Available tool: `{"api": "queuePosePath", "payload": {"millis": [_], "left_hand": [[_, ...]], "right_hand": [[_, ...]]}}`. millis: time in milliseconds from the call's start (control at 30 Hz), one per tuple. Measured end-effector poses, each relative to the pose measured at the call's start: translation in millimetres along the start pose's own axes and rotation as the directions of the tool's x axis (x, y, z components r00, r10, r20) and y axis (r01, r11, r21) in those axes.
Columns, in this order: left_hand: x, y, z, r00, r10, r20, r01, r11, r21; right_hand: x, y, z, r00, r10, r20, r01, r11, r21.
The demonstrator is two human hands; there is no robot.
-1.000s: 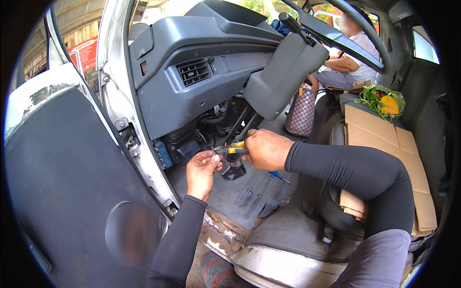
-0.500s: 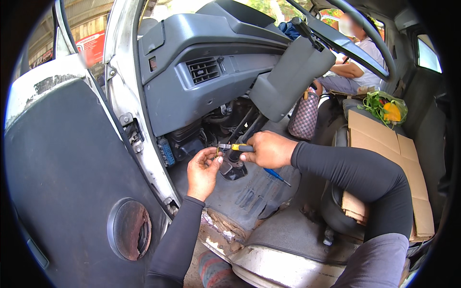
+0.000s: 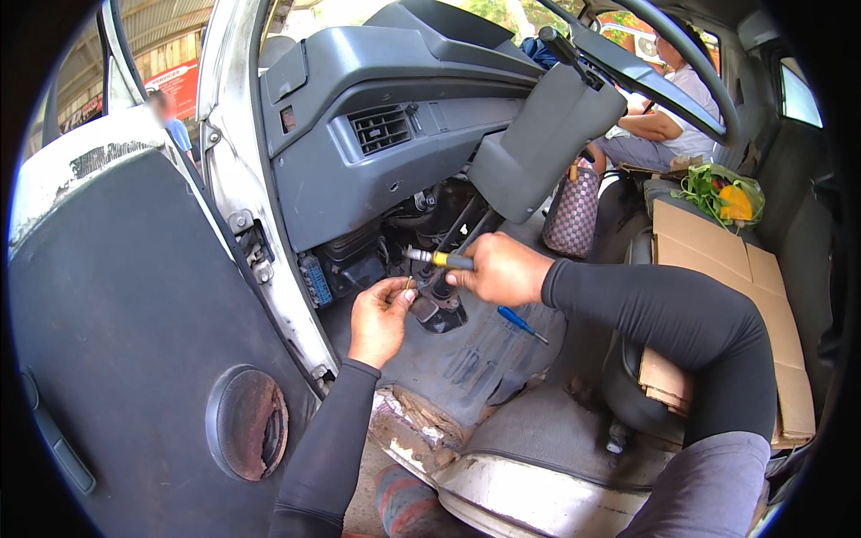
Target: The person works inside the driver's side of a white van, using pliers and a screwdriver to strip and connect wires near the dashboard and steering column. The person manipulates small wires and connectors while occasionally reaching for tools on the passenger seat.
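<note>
My right hand is closed round a pair of pliers with yellow and dark handles, the metal jaws pointing left. Just below those jaws, my left hand pinches a thin, short yellowish wire between thumb and fingertips. The jaws are a small gap above the wire. Both hands are over the footwell of a vehicle, under the dashboard. On the floor mat below my right hand lies a blue-handled screwdriver. A pedal shows behind the wire.
The grey dashboard and steering column overhang the footwell. An open door stands at left. Flattened cardboard covers the seat, near a bag of vegetables. A checked bag and a seated person are beyond.
The pliers have lifted off the wire at my left fingertips and tilted slightly. My left hand keeps its pinch. A person in blue has come into view outside the door.
</note>
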State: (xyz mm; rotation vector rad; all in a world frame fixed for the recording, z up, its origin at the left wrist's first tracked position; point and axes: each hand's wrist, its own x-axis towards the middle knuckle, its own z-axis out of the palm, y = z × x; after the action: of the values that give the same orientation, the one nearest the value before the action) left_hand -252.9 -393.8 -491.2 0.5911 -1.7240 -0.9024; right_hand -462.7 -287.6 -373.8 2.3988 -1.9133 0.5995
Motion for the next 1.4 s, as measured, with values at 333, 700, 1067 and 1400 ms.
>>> {"api": "queuePosePath", "payload": {"millis": [333,700,1067,1400], "left_hand": [[1,-2,-13,0.973,-0.222,0.06,0.229,0.91,-0.345],[-8,-5,-7,0.998,-0.012,0.062,0.033,0.934,-0.356],[3,3,7,0.99,-0.144,-0.012,0.13,0.923,-0.363],[8,5,4,0.995,-0.096,-0.003,0.094,0.979,-0.182]], "right_hand": [[0,21,1,0.993,-0.02,0.114,0.045,0.975,-0.217],[-10,-1,-24,0.964,0.254,0.079,-0.209,0.907,-0.366],[-5,7,-1,0.999,-0.031,0.036,0.036,0.987,-0.154],[-5,2,5,0.99,-0.137,0.034,0.141,0.97,-0.2]]}}
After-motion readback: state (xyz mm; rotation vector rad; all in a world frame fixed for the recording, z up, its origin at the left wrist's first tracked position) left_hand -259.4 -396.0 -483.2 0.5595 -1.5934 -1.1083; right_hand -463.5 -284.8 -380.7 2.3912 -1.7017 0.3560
